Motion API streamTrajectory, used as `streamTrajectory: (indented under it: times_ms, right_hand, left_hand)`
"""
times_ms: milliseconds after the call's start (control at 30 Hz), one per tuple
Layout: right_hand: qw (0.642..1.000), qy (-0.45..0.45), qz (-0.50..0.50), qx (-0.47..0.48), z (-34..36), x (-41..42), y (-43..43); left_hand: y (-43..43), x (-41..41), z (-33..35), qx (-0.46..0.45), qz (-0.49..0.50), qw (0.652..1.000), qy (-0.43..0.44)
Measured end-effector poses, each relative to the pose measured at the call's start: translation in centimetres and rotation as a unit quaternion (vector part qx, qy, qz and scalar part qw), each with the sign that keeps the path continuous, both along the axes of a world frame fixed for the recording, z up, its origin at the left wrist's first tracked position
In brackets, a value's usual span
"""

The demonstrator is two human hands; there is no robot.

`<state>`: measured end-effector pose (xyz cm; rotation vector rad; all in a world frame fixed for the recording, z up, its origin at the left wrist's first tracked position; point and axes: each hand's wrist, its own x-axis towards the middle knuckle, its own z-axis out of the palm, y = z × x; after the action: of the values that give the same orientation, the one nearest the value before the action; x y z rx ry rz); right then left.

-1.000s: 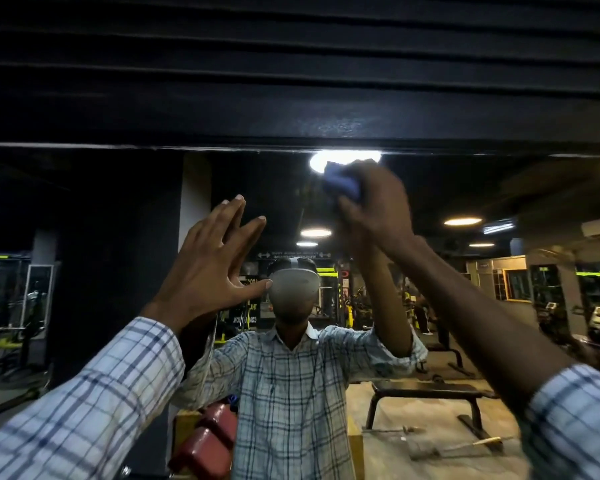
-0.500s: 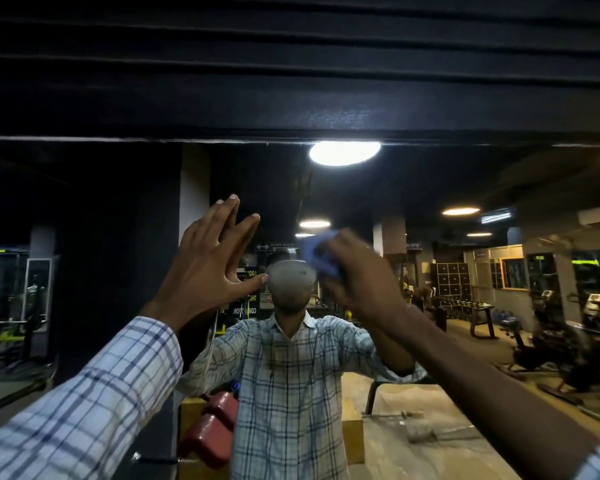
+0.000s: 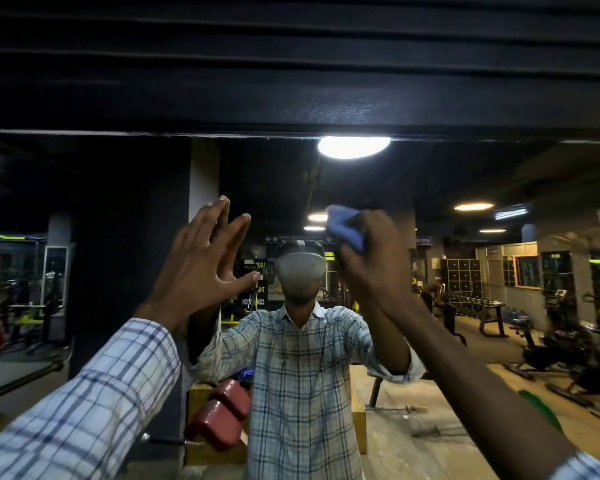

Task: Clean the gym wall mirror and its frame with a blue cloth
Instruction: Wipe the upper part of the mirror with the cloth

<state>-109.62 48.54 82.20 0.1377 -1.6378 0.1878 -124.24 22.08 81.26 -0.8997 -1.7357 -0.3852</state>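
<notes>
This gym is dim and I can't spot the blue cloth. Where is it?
Head view, just right of centre: the blue cloth is gripped in the right hand at the mirror, below the bright reflected ceiling light.

Both my arms raised toward frame centre. Left hand (image 3: pixel 201 268): centre-left, palm forward, fingers straight and spread, thumb out to the right; checked sleeve down to the wrist, arm entering from lower left. Right hand (image 3: pixel 371 261): just right of centre, fingers curled round blue cloth (image 3: pixel 345 230); forearm bare, entering from lower right.
</notes>
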Motion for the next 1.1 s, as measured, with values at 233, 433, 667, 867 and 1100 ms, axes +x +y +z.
streamTrajectory:
  times_ms: [233, 433, 667, 867, 1100]
  right_hand:
    - [0.957, -0.148, -0.019, 0.249, -1.4, -2.4, -2.5]
    - [0.995, 0.052, 0.026, -0.086, 1.7, -3.1, -3.5]
    - [0.983, -0.087, 0.002, 0.163, 1.3, -4.6, -6.8]
    - [0.999, 0.008, -0.013, 0.042, 2.7, -5.6, -8.8]
    - [0.997, 0.065, -0.013, 0.046, 6.6, -5.1, -7.4]
  left_hand:
    - [-2.1, -0.7, -0.8, 0.002, 0.018, 1.000, -0.001]
    - [-4.4, -2.2, -0.8, -0.014, 0.015, 1.000, -0.002]
    - [-7.3, -4.2, 0.9, -0.043, 0.014, 0.999, 0.017]
    - [-9.3, -5.7, 1.7, -0.049, 0.007, 0.998, 0.038]
    - [-10.8, -6.8, 2.2, -0.049, 0.015, 0.997, 0.051]
